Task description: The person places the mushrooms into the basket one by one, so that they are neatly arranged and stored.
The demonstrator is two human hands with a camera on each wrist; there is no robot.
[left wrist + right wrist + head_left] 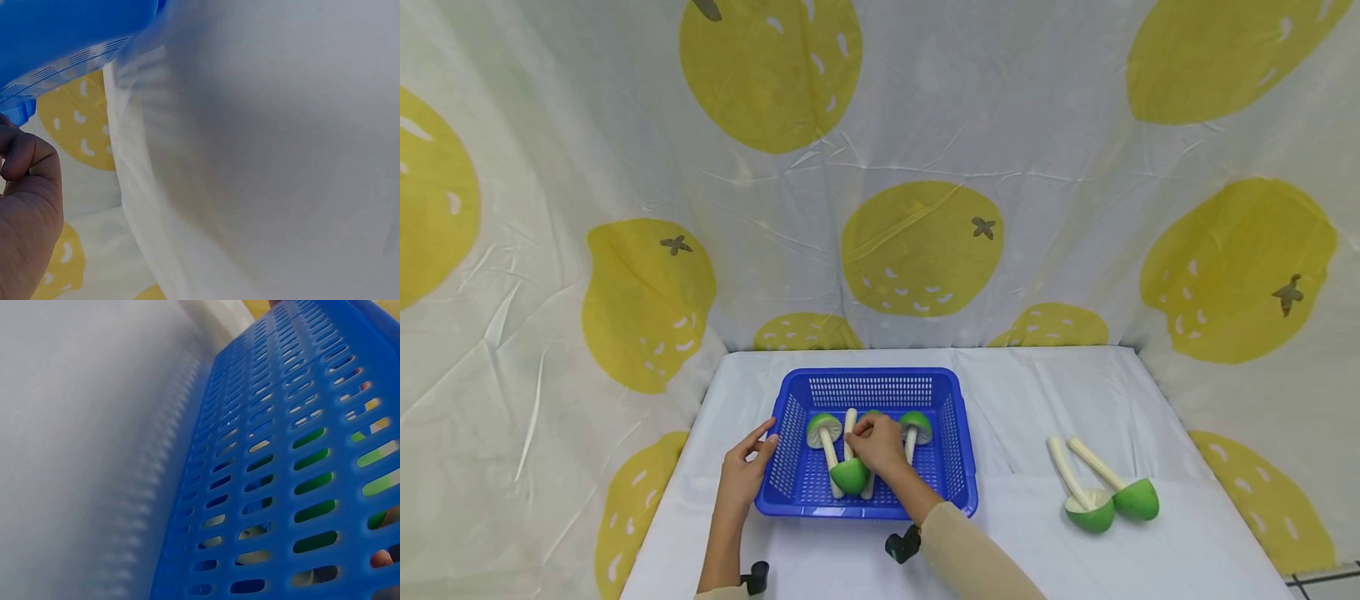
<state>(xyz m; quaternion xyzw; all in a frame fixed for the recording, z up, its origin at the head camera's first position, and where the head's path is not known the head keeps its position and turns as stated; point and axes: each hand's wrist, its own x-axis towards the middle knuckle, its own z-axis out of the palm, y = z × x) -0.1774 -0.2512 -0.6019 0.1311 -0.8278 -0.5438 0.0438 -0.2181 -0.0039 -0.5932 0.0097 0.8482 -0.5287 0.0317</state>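
Note:
A blue basket stands on the white table, with several toy mushrooms with green caps and pale stems inside it. My right hand is over the basket's middle, and its fingertips pinch the stem of a mushroom whose cap points toward me. Another mushroom lies just left of it, and one more mushroom lies to the right. At the basket's left rim, my left hand holds the edge with thumb and fingers. The right wrist view shows the slotted basket wall, which hides most of that hand.
Two mushrooms lie side by side on the right of the table: one mushroom and a second mushroom. A white cloth covers the table. Behind and beside it hangs a curtain printed with yellow lemons.

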